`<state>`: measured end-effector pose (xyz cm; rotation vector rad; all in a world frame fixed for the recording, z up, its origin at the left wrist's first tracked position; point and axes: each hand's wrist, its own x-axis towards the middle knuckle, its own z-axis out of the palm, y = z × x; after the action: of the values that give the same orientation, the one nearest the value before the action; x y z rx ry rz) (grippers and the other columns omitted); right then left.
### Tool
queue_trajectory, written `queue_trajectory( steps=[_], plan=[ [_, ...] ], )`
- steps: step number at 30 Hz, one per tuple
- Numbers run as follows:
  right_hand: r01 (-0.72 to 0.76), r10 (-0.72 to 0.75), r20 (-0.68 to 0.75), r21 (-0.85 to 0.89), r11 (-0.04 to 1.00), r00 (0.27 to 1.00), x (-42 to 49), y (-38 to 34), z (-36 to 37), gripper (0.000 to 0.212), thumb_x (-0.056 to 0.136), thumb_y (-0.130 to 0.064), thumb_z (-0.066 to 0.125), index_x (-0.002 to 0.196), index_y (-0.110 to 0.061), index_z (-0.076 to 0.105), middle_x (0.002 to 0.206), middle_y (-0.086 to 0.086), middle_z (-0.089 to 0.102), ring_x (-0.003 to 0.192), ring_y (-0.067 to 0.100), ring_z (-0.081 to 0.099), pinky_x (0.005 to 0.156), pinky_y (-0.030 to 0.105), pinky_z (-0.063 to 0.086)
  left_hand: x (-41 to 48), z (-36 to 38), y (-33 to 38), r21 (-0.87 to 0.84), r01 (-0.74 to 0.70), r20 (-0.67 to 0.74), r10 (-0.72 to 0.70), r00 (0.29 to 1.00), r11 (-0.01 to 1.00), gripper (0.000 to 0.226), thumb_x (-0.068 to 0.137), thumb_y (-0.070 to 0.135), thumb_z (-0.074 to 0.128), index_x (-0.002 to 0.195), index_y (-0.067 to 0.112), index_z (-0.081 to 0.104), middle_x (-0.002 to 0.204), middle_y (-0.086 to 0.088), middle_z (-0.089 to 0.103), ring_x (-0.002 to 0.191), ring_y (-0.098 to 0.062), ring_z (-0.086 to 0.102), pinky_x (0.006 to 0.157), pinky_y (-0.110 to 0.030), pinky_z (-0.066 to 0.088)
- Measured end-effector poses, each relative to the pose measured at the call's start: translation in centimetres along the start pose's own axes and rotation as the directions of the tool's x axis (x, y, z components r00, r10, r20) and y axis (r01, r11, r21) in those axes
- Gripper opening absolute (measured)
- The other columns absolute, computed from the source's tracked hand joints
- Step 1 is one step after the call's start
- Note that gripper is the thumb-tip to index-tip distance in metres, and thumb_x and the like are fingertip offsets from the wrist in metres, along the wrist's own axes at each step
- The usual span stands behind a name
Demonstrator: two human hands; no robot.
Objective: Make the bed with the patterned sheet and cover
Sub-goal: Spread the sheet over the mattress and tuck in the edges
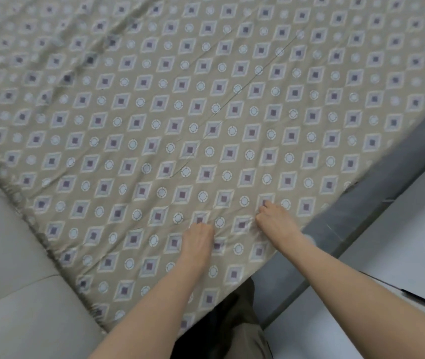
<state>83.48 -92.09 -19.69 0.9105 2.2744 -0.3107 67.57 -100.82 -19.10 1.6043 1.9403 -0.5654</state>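
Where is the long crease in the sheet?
Start from the sheet, which fills most of the view. A thin dark crease crosses its middle diagonally, from far right down toward the left hand. Unlike the soft rumples at far left, it is one sharp, nearly straight line.

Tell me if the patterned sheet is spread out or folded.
Spread out. The sheet lies open and flat with only light creases; the left hand and right hand pinch it near the edge.

Even, soft light; faint shadows; blur and bending toward the edges
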Motion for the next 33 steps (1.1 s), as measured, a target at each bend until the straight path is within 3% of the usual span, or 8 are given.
queue_trajectory(
  steps=[4, 8, 11, 17, 21, 26, 30, 33],
  plan=[
    [-0.005, 0.006, 0.064, -0.019, 1.0, 0.998, -0.9, 0.2, -0.5, 0.028, 0.091, 0.006, 0.044, 0.112, -0.005, 0.06, 0.12, 0.01, 0.057, 0.118, 0.026, 0.045, 0.093, 0.035, 0.039, -0.6, -0.2, 0.2, -0.02, -0.053, 0.018, 0.054, 0.998, 0.998, 0.025, 0.09, -0.006, 0.043, 0.103, 0.006, 0.06, 0.111, -0.01, 0.06, 0.106, -0.025, 0.056, 0.082, -0.03, 0.044],
    [-0.012, 0.015, 0.147, -0.022, 1.0, 0.989, -1.3, 0.5, -1.5, 0.031, 0.089, 0.008, 0.043, 0.111, -0.004, 0.061, 0.118, 0.011, 0.06, 0.116, 0.026, 0.048, 0.092, 0.035, 0.04, -0.8, 0.0, 0.3, -0.115, -0.077, 0.079, 0.087, 0.993, 0.99, 0.024, 0.087, -0.004, 0.045, 0.07, 0.013, 0.047, 0.107, -0.012, 0.06, 0.102, -0.027, 0.056, 0.08, -0.031, 0.044],
    [-0.039, 0.037, 0.144, 0.016, 0.999, 0.989, -1.1, 0.4, -1.5, 0.032, 0.088, 0.009, 0.044, 0.11, -0.004, 0.062, 0.116, 0.011, 0.061, 0.115, 0.026, 0.05, 0.091, 0.034, 0.042, -1.0, 0.8, 0.0, -0.153, -0.087, 0.067, 0.098, 0.993, 0.984, 0.017, 0.09, 0.0, 0.045, 0.098, 0.009, 0.057, 0.109, -0.009, 0.059, 0.102, -0.025, 0.055, 0.078, -0.03, 0.043],
    [-0.013, 0.011, 0.016, 0.133, 0.991, 1.0, -3.9, 0.8, 0.9, 0.031, 0.086, 0.0, 0.049, 0.115, -0.013, 0.048, 0.118, 0.005, 0.053, 0.111, 0.024, 0.048, 0.085, 0.031, 0.036, -3.6, 2.0, 0.6, -0.379, -0.051, 0.084, 0.089, 0.992, 0.924, 0.027, 0.094, 0.036, 0.045, 0.108, 0.013, 0.047, 0.107, -0.004, 0.056, 0.097, -0.022, 0.054, 0.076, -0.03, 0.041],
    [0.027, -0.025, -0.016, 0.143, 0.989, 1.0, -6.0, 1.4, 3.6, 0.06, 0.08, -0.003, 0.06, 0.135, -0.016, 0.039, 0.133, 0.003, 0.044, 0.119, 0.023, 0.044, 0.076, 0.03, 0.038, -5.8, 3.4, 2.1, -0.213, -0.099, 0.19, 0.141, 0.972, 0.972, 0.042, 0.086, 0.044, 0.055, 0.114, 0.014, 0.047, 0.114, -0.002, 0.055, 0.104, -0.023, 0.055, 0.081, -0.032, 0.043],
    [0.118, -0.107, -0.177, 0.053, 0.992, 0.978, -5.3, 0.9, 4.6, 0.048, 0.025, -0.004, 0.089, 0.064, -0.016, 0.064, 0.069, -0.001, 0.062, 0.062, 0.018, 0.059, 0.044, 0.022, 0.04, -6.7, 4.6, 2.7, -0.03, -0.124, 0.068, 0.126, 0.99, 0.992, 0.009, 0.083, 0.026, 0.065, 0.088, 0.02, 0.061, 0.09, 0.004, 0.065, 0.087, -0.014, 0.064, 0.066, -0.026, 0.044],
    [0.106, -0.099, -0.075, 0.101, 0.989, 0.992, -4.8, 0.5, 4.0, 0.02, 0.081, 0.004, 0.061, 0.098, -0.007, 0.064, 0.105, 0.007, 0.061, 0.102, 0.023, 0.056, 0.065, 0.029, 0.038, -7.0, 6.2, 3.0, -0.123, -0.107, 0.147, 0.125, 0.981, 0.987, 0.017, 0.091, 0.008, 0.046, 0.09, 0.012, 0.062, 0.1, -0.003, 0.063, 0.093, -0.022, 0.062, 0.073, -0.031, 0.044],
    [0.094, -0.089, -0.038, 0.133, 0.987, 0.995, -5.1, 0.9, 4.0, 0.028, 0.087, 0.011, 0.046, 0.103, -0.004, 0.063, 0.11, 0.011, 0.059, 0.106, 0.027, 0.054, 0.069, 0.029, 0.035, -7.0, 6.5, 3.2, -0.108, -0.115, 0.172, 0.133, 0.976, 0.987, 0.017, 0.092, 0.01, 0.045, 0.095, 0.01, 0.061, 0.103, -0.005, 0.061, 0.093, -0.024, 0.062, 0.072, -0.032, 0.044]
  ],
)
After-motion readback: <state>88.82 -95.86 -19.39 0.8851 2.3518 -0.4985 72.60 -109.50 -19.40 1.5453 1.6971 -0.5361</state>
